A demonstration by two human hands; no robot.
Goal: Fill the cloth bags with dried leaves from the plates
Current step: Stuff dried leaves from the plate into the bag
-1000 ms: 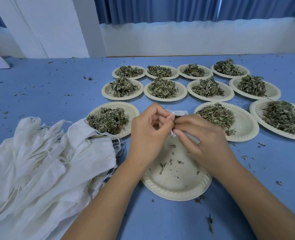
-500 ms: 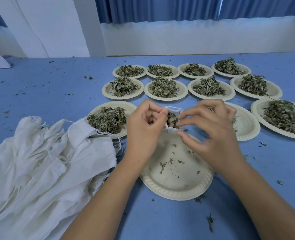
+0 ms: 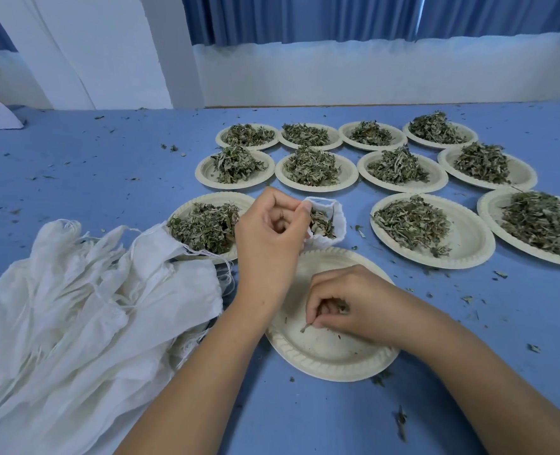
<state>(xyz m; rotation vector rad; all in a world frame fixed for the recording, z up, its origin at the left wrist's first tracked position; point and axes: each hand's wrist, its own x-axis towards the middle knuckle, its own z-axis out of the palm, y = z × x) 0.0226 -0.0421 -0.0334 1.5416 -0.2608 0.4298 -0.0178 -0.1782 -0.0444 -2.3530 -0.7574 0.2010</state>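
Small white cloth bag (image 3: 333, 221), mouth open, dried leaves (image 3: 319, 224) inside.

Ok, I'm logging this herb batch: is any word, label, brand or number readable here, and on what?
None: no print, label or number shows on the paper plates, the pile of cloth bags, the small cloth bag in the left hand, or the blue table.

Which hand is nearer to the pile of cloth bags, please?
Left. The left hand holds a small bag beside the pile; the right hand pinches scraps on the near plate, farther off.
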